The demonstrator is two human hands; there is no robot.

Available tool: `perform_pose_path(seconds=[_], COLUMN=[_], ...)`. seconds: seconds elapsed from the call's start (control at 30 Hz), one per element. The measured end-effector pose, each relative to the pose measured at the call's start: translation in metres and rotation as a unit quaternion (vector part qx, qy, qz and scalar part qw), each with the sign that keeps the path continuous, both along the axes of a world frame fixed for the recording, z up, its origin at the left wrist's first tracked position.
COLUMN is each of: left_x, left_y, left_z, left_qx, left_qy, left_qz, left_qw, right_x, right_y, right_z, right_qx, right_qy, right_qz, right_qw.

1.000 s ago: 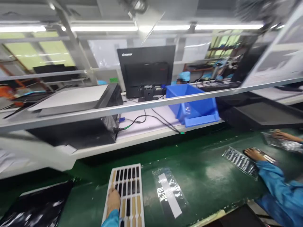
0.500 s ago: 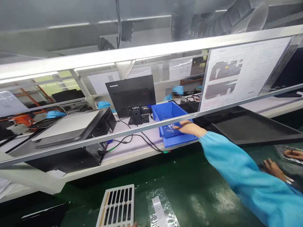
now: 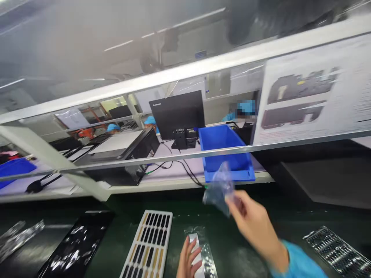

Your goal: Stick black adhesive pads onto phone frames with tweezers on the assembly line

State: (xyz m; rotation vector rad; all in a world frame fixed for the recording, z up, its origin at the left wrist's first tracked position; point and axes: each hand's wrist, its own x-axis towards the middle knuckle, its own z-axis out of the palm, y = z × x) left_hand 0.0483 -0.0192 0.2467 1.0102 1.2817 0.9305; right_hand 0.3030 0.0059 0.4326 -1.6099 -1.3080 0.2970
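My right hand is closed in a pinch on a crumpled clear plastic bag, which is blurred by motion. The bag hangs in front of a blue bin on the shelf. Low in the view, my left hand has its fingers apart and nothing in it. It lies beside or over a white strip on a clear plastic sheet; whether it touches them I cannot tell. To its left is a white slotted tray holding rows of black and tan strips.
A metal rail crosses in front of the shelf. Behind it stand a monitor and a black computer case. A black sheet lies left, a patterned clear-wrapped panel right. People in blue caps sit beyond.
My right hand has come out of the blue bin toward me with the plastic bag. My left hand has risen into view by the white strip. The view has shifted.
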Motion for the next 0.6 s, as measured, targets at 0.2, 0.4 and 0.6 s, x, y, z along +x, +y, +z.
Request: perform_pose_path(seconds=[0.2, 0.4, 0.6], left_x=[0.026, -0.044, -0.099], left_y=[-0.025, -0.049, -0.072], left_z=[0.057, 0.041, 0.01], left_qx=[0.033, -0.023, -0.06], left_qy=[-0.068, -0.012, 0.089], left_qz=[0.059, -0.049, 0.005], left_qw=[0.995, 0.998, 0.994], right_x=[-0.082, -0.084, -0.111], right_y=[-0.084, -0.065, -0.06], right_z=[-0.129, -0.158, -0.168], right_qx=[-0.162, -0.294, -0.393], right_qy=[0.258, 0.484, 0.458], right_qz=[0.179, 0.267, 0.289], right_qw=[0.935, 0.78, 0.743])
